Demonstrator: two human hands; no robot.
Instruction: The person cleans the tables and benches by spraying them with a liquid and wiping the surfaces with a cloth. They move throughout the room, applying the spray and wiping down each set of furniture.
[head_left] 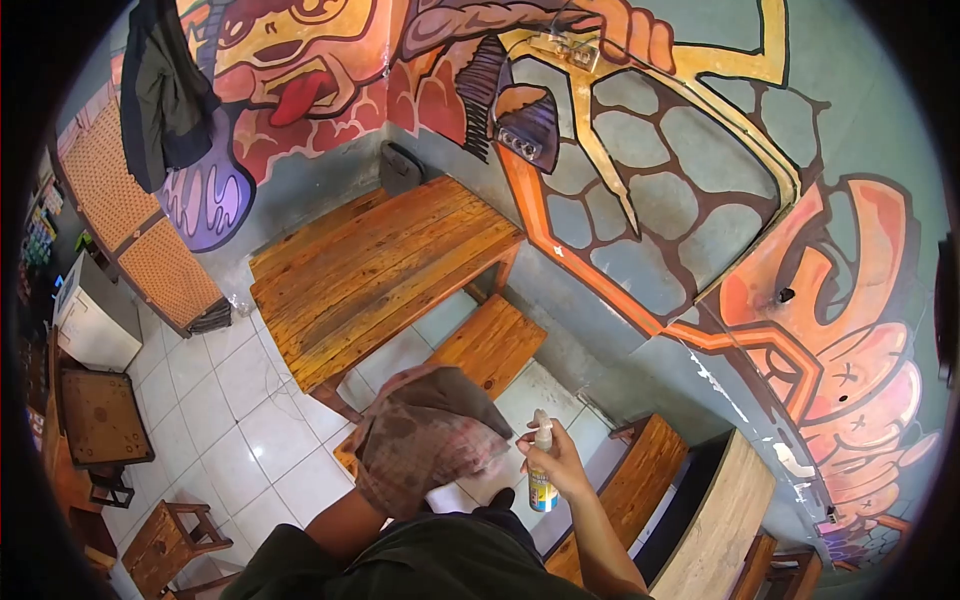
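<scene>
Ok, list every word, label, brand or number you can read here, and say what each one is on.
No text here can be read.
Spray bottle in the right hand: it carries a yellow and blue label, too small and blurred to read.
Wall mural: cartoon shapes only, no letters visible.
Cloth over the left hand: no print.

- No words, brand names or numbers can be read anywhere in the head view
- The spray bottle (542,488) has a yellow and blue label, its print too small to read
- The wall mural (640,200) shows cartoon figures, without lettering
</scene>
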